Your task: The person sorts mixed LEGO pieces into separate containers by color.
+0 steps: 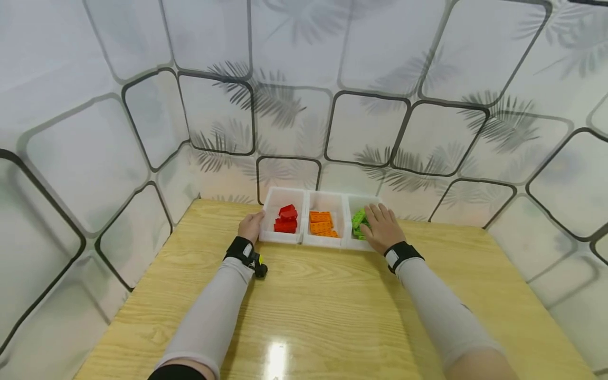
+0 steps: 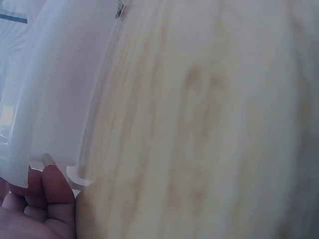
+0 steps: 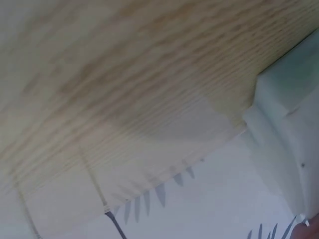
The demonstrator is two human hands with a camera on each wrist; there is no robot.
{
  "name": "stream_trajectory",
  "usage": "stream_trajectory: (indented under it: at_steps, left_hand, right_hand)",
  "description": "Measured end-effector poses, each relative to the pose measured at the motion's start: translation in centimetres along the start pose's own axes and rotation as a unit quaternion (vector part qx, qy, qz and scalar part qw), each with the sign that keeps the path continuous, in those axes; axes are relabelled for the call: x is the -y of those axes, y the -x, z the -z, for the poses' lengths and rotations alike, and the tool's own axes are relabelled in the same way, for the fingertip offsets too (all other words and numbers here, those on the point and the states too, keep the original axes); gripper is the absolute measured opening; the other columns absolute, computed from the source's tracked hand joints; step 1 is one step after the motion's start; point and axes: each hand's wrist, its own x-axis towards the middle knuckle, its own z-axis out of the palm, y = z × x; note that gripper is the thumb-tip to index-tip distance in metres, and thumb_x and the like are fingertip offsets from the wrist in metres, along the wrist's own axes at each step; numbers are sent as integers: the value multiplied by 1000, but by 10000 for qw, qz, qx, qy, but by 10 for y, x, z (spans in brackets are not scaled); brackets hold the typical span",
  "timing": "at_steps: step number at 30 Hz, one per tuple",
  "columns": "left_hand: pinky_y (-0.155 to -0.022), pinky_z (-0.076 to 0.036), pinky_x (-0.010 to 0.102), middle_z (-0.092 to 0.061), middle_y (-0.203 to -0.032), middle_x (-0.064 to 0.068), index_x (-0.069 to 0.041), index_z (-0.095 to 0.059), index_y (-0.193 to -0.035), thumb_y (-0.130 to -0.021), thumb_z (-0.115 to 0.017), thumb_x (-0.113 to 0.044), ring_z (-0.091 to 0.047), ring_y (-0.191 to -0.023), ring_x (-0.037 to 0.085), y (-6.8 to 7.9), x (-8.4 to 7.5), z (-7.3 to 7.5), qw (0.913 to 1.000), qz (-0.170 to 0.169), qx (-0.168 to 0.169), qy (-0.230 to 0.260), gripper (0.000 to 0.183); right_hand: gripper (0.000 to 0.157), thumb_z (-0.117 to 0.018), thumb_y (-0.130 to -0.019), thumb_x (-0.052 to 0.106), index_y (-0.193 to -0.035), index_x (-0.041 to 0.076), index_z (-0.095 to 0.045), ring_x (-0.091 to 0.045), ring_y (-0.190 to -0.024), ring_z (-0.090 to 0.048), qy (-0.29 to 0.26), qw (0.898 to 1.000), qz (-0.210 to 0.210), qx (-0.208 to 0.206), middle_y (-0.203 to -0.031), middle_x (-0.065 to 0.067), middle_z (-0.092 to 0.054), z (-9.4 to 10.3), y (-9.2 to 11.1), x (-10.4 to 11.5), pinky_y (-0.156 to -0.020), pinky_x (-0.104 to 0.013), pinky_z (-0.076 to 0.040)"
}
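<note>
Three white plastic bins stand side by side on the table. The left bin has red toy bricks in it. Orange toy bricks lie in the middle bin, and green toy bricks in the right bin. At the left bin's outer side, my left hand grips its edge; curled fingers show against the bin in the left wrist view. My right hand lies over the right bin's outer wall, fingers extended, partly hiding the green bricks. In the right wrist view only a fingertip shows.
The bins stand near the back edge of a wood-grain table. Patterned white curtain hangs behind and on both sides. A small black camera is strapped to the left wrist.
</note>
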Motion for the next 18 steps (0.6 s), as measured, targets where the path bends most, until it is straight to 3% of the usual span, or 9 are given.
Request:
stream_trajectory:
  at_steps: [2,5,7,12,15,18]
  left_hand:
    - [-81,-36,33,-54,-102,10,0,-58,-109,-99,-52,-41,-48,-91,23,-4,4,3,10000,-17,-13,-79,43]
    - [-75,-35,32,-49,-88,8,0,-56,-99,-98,-52,-42,-45,-81,22,-8,9,8,9998,-81,-37,-190,42]
    - [-75,-36,32,-51,-90,9,0,-56,-101,-99,-50,-44,-46,-82,21,-10,10,13,9993,-109,51,-352,44]
    - [-93,-41,42,-54,-126,23,5,-51,-128,-102,-40,-50,-51,-110,33,-13,4,26,9941,-96,368,-1019,62]
    - [-97,-40,46,-50,-134,27,7,-47,-135,-103,-35,-50,-50,-117,39,-16,-3,31,9876,-166,452,-1493,67]
    - [-97,-41,48,-49,-135,29,7,-45,-137,-104,-33,-49,-50,-117,42,-19,-9,37,9756,-352,475,-2114,66]
  right_hand:
    - [61,-44,-103,36,-152,2,-28,-41,-144,-16,7,10000,-23,61,-155,-21,-27,1,1,-1,-115,-55,-9]
    - [62,-41,-104,37,-152,1,-26,-41,-144,-16,55,9999,-5,150,-156,-21,-25,2,-1,-1,-115,-55,-10]
    - [62,-40,-104,38,-152,1,-26,-41,-144,-16,29,9999,10,168,-156,-21,-24,3,-3,-1,-115,-55,-11]
    - [62,-43,-103,35,-152,0,-27,-43,-143,-18,-72,9998,65,182,-156,-23,-24,6,-5,1,-114,-56,-13]
    - [63,-42,-103,36,-151,-2,-26,-44,-142,-18,-48,9997,57,242,-156,-24,-24,6,-8,-1,-113,-57,-15]
    - [64,-39,-104,37,-151,-4,-24,-44,-142,-18,-84,9995,-23,320,-156,-26,-22,3,-9,-8,-114,-56,-14]
